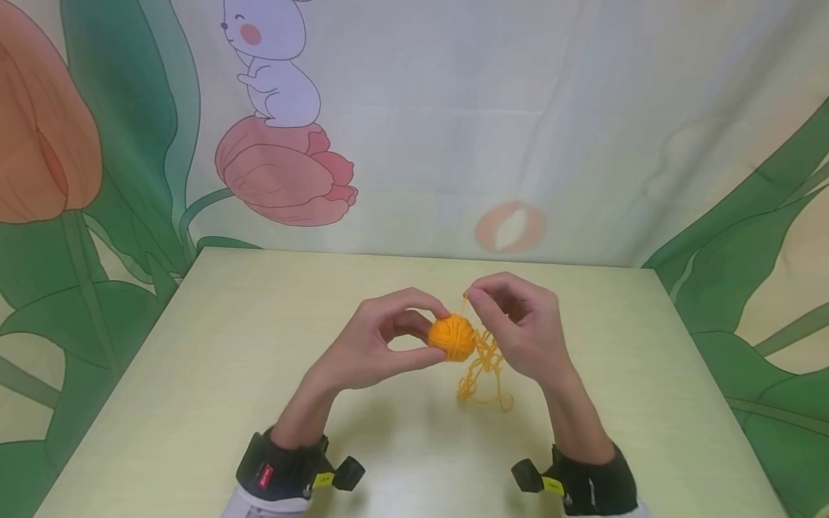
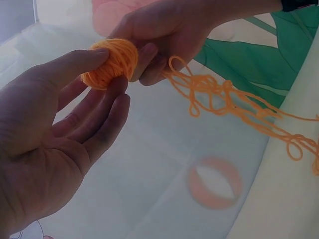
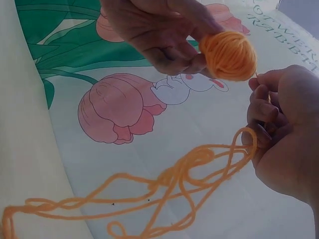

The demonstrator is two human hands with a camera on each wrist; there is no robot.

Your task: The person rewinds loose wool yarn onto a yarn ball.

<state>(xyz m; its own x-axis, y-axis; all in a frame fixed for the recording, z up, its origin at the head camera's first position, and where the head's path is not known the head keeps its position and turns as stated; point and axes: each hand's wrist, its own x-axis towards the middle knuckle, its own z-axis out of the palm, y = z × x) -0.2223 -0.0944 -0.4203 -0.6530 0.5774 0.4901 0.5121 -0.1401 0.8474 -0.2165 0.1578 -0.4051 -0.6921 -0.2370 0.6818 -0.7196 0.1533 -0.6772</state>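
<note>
An orange ball of yarn [image 1: 451, 338] is held up over the table between the thumb and fingers of my left hand [image 1: 382, 338]. Just to its right, my right hand [image 1: 524, 324] pinches a strand of the same yarn, which runs short and taut to the ball in the right wrist view. Loose tangled yarn [image 3: 184, 174] hangs from the curled fingers of the right hand and trails down to the table. In the left wrist view the wound ball [image 2: 112, 62] shows its wraps, with the right hand [image 2: 169, 40] close behind it.
The pale table [image 1: 259, 324] spreads below both hands. A curtain [image 1: 440, 129] printed with tulips and a rabbit hangs behind its far edge. Black wrist straps with small cameras [image 1: 350, 473] sit on both forearms.
</note>
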